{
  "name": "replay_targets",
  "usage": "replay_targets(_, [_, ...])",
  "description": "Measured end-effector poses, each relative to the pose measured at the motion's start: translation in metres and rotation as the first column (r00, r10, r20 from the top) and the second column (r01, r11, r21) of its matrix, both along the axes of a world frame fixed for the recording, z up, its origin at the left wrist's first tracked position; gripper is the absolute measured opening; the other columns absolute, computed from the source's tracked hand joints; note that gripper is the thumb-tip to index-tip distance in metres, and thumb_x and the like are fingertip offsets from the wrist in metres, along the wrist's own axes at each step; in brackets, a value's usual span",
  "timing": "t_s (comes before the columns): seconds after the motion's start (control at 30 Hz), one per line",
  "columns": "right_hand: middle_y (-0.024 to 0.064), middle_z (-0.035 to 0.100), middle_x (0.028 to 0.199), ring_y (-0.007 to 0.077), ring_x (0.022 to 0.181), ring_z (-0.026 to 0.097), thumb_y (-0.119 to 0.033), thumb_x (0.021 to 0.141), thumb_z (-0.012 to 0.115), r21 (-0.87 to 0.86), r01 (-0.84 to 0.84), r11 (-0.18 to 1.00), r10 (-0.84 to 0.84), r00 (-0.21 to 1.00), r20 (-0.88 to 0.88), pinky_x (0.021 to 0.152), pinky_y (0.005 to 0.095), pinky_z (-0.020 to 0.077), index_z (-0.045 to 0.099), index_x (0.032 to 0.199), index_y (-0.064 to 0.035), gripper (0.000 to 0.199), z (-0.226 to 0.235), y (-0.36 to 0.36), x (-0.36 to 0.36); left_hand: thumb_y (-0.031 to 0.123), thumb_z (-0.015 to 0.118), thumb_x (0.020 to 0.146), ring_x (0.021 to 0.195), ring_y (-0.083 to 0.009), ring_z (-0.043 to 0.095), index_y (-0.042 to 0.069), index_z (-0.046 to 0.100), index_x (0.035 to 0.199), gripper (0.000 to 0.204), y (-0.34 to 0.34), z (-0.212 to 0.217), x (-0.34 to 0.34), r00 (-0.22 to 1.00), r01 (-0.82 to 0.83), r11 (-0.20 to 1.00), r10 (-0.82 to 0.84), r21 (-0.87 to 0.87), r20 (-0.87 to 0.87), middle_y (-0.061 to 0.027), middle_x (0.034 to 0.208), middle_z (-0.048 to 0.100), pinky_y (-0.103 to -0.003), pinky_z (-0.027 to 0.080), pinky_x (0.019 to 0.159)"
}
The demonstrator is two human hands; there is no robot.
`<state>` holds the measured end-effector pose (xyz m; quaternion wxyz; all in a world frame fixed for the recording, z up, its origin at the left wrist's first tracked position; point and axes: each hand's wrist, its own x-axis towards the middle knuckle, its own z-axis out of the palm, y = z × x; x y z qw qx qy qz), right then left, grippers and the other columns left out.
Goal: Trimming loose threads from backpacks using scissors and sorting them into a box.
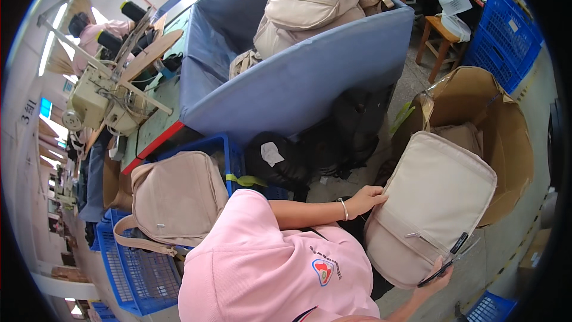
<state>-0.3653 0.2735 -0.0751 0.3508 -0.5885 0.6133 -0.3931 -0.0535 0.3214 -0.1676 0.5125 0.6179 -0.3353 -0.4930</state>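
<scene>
A beige backpack [438, 188] lies tilted across my lap at the right, its front pocket zipper and small black tag facing up. My left hand [366, 200], with a bracelet at the wrist, is closed on the backpack's left edge. At the lower right corner of the bag, my right hand [436, 277] is closed around black-handled scissors [442, 271]. Their thin metal blades point up along the backpack's edge, past the black tag. The right hand's fingers are partly hidden beneath the tool and bag.
A large blue-grey bin [298, 71] holds more beige backpacks [310, 0]. Another beige backpack [179, 197] rests on blue crates [143, 268] at the left. Beyond my bag stands an open cardboard box [506, 137]. Black bags [277, 155] lie under the bin. A sewing machine [98, 98] stands at the left.
</scene>
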Motion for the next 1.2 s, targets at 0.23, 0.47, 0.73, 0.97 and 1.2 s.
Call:
replay_targets(0.23, [0.0152,0.064,0.095,0.0234,0.085,0.059,-0.027,0.097,0.063,-0.704,-0.341,0.623,-0.241,0.772,-0.588,0.080,0.0350,0.0489,0.060,0.114,0.0081,0.039,-0.035,0.017,-0.001,0.018,0.056,0.100,0.075,-0.0078,0.041,-0.002,0.055,0.089,0.022,-0.071,0.119,0.017,0.994,-0.097,0.899,0.107,-0.427,-0.001,0.0009,0.078,0.047,-0.025,0.039,0.068])
replay_targets(0.47, [0.0093,0.055,0.080,0.0183,0.069,0.057,-0.038,0.103,0.047,-0.057,0.489,0.870,-0.442,0.827,0.347,0.066,0.0300,0.0491,0.057,0.107,0.0040,0.044,-0.017,0.033,-0.004,0.023,0.062,0.093,0.085,-0.0236,0.063,0.008,0.067,0.094,0.016,-0.113,0.275,0.040,0.666,0.652,0.397,0.107,-0.646,0.738,-0.0044,0.087,0.067,-0.035,0.045,0.076])
replay_targets(0.73, [0.0061,0.058,0.090,0.0141,0.077,0.056,-0.030,0.097,0.052,-0.142,0.567,0.811,-0.492,0.793,0.360,0.065,0.0287,0.0481,0.058,0.102,-0.0012,0.030,0.027,0.035,-0.028,0.028,0.057,0.094,0.097,-0.0227,0.062,0.015,0.071,0.097,0.020,-0.178,0.279,-0.015,0.083,0.993,0.104,-0.213,-0.062,0.974,-0.0018,0.095,0.069,-0.037,0.047,0.085])
replay_targets(0.97, [0.0001,0.059,0.093,0.0088,0.084,0.053,-0.015,0.082,0.078,0.074,0.451,0.889,-0.457,0.881,0.121,0.077,0.0249,0.0432,0.057,0.105,-0.0002,0.034,0.009,0.027,-0.039,0.021,0.067,0.088,0.088,-0.0261,0.063,0.008,0.074,0.092,0.016,-0.217,0.204,-0.066,0.168,0.985,0.102,-0.406,-0.138,0.898,-0.0051,0.087,0.071,-0.035,0.047,0.089])
replay_targets(1.2, [-0.0049,0.052,0.085,0.0059,0.075,0.045,-0.017,0.083,0.079,0.208,0.299,0.931,-0.355,0.869,0.343,0.070,0.0223,0.0405,0.056,0.102,-0.0017,0.034,0.013,0.051,-0.047,0.010,0.072,0.083,0.077,-0.0156,0.060,0.004,0.074,0.088,0.008,-0.243,0.191,-0.054,0.181,0.942,0.334,-0.406,-0.039,0.896,-0.0040,0.080,0.069,-0.031,0.048,0.079])
